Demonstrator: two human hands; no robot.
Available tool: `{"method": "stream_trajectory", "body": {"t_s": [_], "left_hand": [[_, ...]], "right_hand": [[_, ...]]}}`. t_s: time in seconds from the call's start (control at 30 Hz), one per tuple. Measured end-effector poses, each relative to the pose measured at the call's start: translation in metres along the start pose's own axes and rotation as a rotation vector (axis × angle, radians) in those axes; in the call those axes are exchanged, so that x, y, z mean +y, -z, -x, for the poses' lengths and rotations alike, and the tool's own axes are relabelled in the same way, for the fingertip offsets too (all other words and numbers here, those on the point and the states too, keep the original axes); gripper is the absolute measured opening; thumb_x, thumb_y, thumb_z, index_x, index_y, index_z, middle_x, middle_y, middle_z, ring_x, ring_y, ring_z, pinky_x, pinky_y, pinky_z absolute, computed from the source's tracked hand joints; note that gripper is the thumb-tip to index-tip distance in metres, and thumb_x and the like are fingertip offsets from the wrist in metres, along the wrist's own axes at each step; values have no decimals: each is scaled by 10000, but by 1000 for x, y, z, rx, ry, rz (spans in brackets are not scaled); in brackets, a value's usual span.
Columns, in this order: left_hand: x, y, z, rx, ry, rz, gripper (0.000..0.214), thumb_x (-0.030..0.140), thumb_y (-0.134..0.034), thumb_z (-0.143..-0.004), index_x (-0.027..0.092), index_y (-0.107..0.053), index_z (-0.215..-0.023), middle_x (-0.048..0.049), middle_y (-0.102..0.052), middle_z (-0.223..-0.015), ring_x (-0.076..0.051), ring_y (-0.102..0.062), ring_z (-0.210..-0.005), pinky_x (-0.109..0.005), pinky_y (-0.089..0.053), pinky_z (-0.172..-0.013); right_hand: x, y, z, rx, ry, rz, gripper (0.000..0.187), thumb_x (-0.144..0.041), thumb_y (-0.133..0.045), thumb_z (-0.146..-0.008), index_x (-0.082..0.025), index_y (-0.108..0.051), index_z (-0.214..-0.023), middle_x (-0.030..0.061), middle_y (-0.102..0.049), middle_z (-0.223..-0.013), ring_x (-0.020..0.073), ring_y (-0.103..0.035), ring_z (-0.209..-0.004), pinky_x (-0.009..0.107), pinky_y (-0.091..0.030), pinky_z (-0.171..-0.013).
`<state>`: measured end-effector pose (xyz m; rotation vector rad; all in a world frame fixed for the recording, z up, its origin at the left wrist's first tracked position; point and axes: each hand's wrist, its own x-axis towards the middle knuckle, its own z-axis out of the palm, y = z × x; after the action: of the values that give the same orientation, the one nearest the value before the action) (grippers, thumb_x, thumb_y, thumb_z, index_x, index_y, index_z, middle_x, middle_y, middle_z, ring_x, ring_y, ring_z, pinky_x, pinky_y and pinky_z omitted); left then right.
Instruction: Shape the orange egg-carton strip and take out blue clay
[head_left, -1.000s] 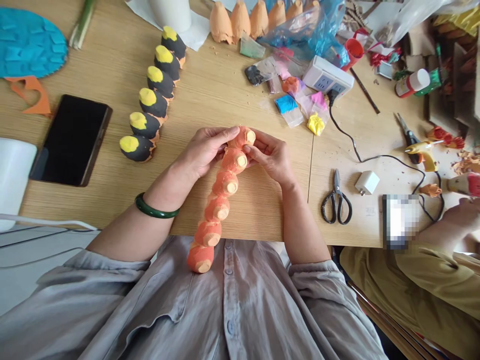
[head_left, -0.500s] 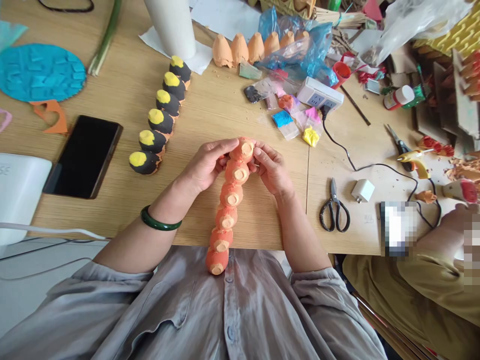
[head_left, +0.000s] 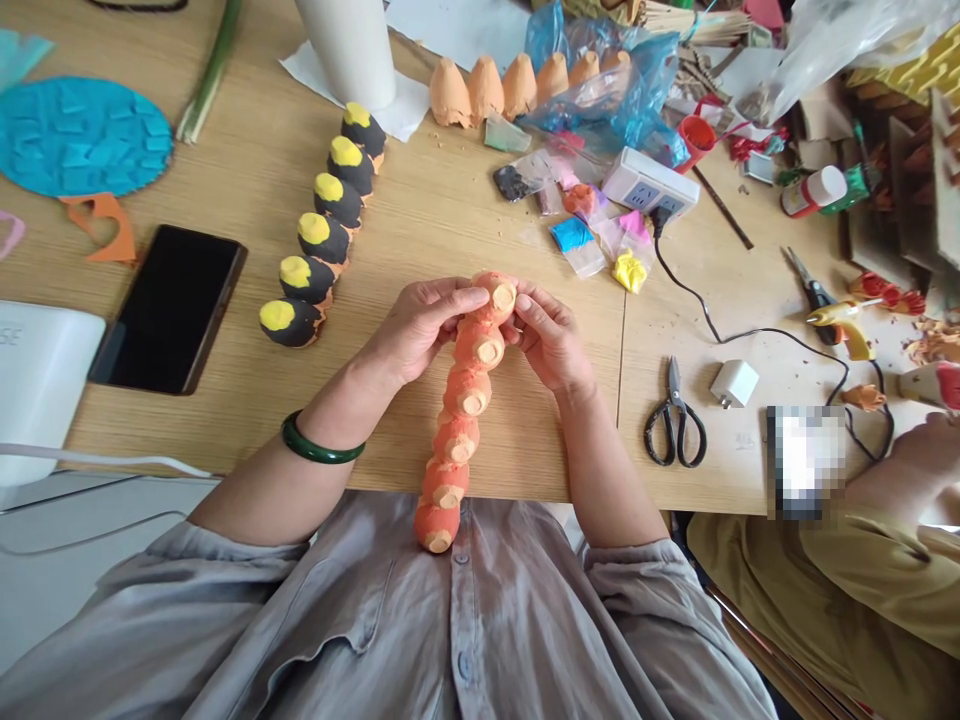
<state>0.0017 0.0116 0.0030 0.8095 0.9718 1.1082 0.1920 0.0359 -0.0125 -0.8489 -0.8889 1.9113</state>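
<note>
Where the person in the grey shirt faces the table, I observe a strip of six orange cups, tips pale and flat, running from the hands toward the shirt. The left hand is closed on the far end, thumb laid across the farthest cup; the right hand grips the same end from the right, thumb and fingers bent at its side. The near end shows against the shirt, past the table's near edge; whether it touches the cloth I cannot tell. A dark green bangle circles the left forearm. To the left lie a black-and-yellow strip and, beyond it, a phone. To the right, scissors lie with their blades pointing far, a white adapter just beside them. Farther off, a power strip stands near a yellow packet.
</note>
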Motion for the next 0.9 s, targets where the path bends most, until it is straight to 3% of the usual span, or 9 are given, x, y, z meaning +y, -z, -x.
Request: {"method": "stream_trajectory", "body": {"t_s": [0.23,0.53,0.63,0.77,0.9], "left_hand": [[3,-3,4,-54,10,33,407,534,-1013,-781,188,-852,-921,-80,-854,-835,-224,-805,-733,-298,-602,-670],[5,-3,4,-48,-7,34,427,524,-1051,-743,176,-869,-909,-93,-857,-821,-237,-824,-749,-295,-625,-681],[4,-1,4,-101,15,62,421,511,-1026,-764,172,-859,-951,-92,-849,-824,-228,-812,-737,-286,-623,-676],[5,2,4,-184,44,75,493,610,-979,-803,181,-852,-1010,-113,-864,-900,-241,-810,-748,-288,-604,-652],[6,1,5,-156,49,52,540,696,-970,-799,186,-825,-895,-113,-835,-822,-266,-807,-724,-314,-599,-636]], "right_hand": [[-1,-3,0,-1,37,58,516,-594,-1031,-769,-256,-810,-1089,-73,-654,-754,94,-515,-631,237,-576,-643],[-1,-4,-1,30,15,80,592,-649,-1035,-683,-244,-787,-1035,-45,-704,-811,107,-537,-661,267,-588,-659],[-2,-6,0,15,27,67,584,-637,-1049,-681,-253,-795,-1040,-55,-690,-783,106,-535,-646,266,-596,-665],[-3,-6,2,20,21,61,557,-617,-1051,-689,-263,-812,-1047,-59,-687,-773,108,-519,-635,273,-595,-668],[-1,-5,2,28,26,67,562,-590,-1053,-692,-261,-823,-1085,-53,-707,-811,108,-535,-648,272,-575,-670]]}}
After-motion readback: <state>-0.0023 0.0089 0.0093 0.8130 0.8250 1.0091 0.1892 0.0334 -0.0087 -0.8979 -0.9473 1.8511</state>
